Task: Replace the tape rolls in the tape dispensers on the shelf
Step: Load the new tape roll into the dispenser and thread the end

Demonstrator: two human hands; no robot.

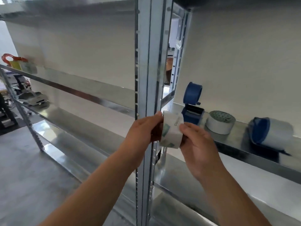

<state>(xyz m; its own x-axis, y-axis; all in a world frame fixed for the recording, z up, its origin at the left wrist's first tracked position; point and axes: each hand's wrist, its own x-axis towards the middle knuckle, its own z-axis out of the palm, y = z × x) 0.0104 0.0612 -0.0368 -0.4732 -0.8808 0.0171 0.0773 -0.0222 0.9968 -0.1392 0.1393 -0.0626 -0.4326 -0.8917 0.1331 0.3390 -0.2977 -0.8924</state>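
I hold a white tape roll (171, 128) with green print in front of the shelf upright. My left hand (143, 129) grips its left side and my right hand (197, 144) grips its right side, thumb on the outer face. On the metal shelf (241, 154) behind stands a blue tape dispenser (193, 103), its round blue holder raised. To its right lies a second white tape roll (219, 122), flat on the shelf. Farther right a second blue dispenser (270, 134) with a white roll lies on its side.
A metal shelf upright (146, 79) stands right behind my hands. A lower shelf board (244, 185) runs below. On the left shelf section sit a grey device (33, 98) and a red and yellow object (14, 61). Grey floor lies at the lower left.
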